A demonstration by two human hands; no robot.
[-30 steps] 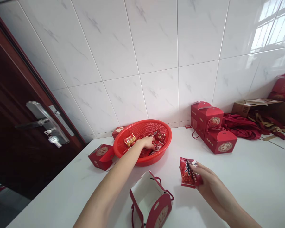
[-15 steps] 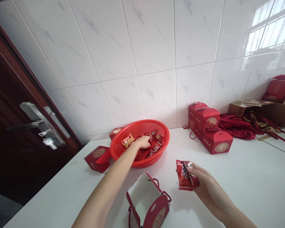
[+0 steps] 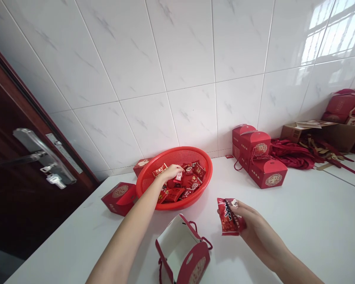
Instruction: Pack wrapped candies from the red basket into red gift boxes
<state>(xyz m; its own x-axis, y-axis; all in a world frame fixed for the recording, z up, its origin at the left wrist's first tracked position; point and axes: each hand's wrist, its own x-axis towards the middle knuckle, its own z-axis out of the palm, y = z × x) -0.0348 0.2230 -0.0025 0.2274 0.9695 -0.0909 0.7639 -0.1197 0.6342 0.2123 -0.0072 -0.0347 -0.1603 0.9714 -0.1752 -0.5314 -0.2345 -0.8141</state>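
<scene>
My left hand (image 3: pixel 172 172) is over the red plastic basket (image 3: pixel 205 179), its fingers closed on a small pink-and-red candy packet (image 3: pixel 178 177). Several red wrapped snacks (image 3: pixel 175 193) lie in the basket below it. To the right, my right hand (image 3: pixel 250 219) holds red printed snack packets (image 3: pixel 229 217) above the white table; a second wrapper seems to overlap the front one. Between my arms stands an open red gift box (image 3: pixel 195 262) with a pale inside and red cord handles. Its flaps are up, and the part of its inside that shows is bare.
Closed red gift boxes (image 3: pixel 260 154) are stacked by the tiled wall. Another red box (image 3: pixel 120 198) lies left of the basket. Red ribbons (image 3: pixel 292 154) and a cardboard box (image 3: pixel 347 134) are at the right. A dark door (image 3: pixel 14 189) with keys borders the table's left side.
My left hand has lifted slightly and shifted left within the basket, and a small candy packet now shows in its fingers. My right hand keeps its packets in nearly the same place.
</scene>
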